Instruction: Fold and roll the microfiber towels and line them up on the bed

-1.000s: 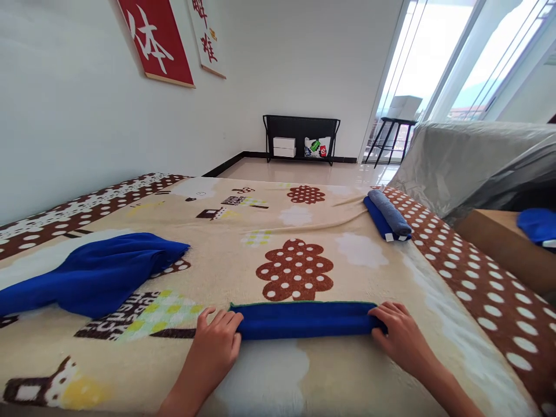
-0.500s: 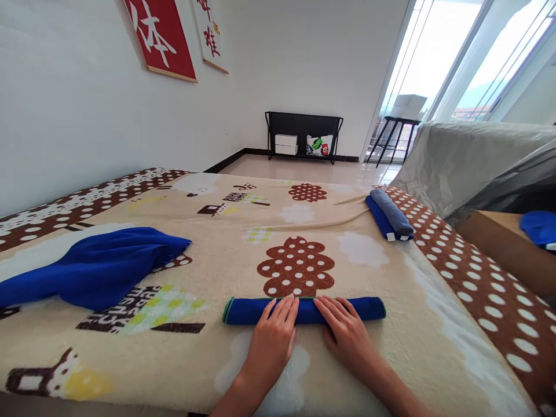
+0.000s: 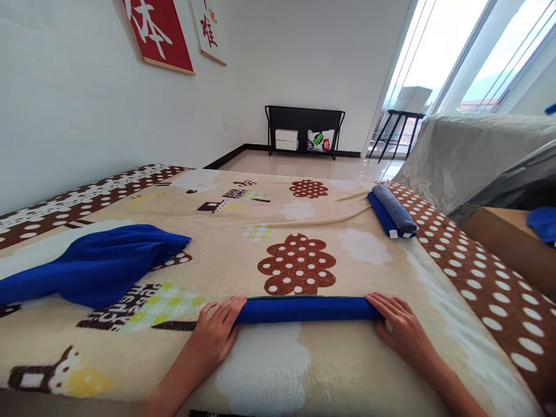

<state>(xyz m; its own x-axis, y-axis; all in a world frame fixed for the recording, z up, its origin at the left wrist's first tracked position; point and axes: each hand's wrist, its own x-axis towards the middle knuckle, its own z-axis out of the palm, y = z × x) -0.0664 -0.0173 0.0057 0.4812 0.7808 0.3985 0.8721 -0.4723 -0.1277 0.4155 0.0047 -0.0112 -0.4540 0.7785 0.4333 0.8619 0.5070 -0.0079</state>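
Note:
A rolled blue towel (image 3: 306, 308) with a thin green edge lies crosswise on the patterned blanket (image 3: 278, 359). My left hand (image 3: 217, 327) is closed around its left end, fingers over the top and thumb low on the near side. At the opposite end, my right hand (image 3: 399, 324) holds the roll in the same way. Both ends of the roll are hidden under the fingers. To the left, a loose, crumpled blue cloth (image 3: 108, 260) is spread out.
On the right side of the blanket lie a grey-blue rolled towel (image 3: 394, 208) and a blue one (image 3: 382, 214) beside it. A cardboard box (image 3: 495, 237) with a blue item (image 3: 542, 225) stands past the right edge. Farther back are a black rack (image 3: 304, 124) and a plastic-covered sofa (image 3: 490, 139).
My hands have moved apart from the middle of the rolled towel, the left one to its left end and the right one to its right end. The view has shifted slightly.

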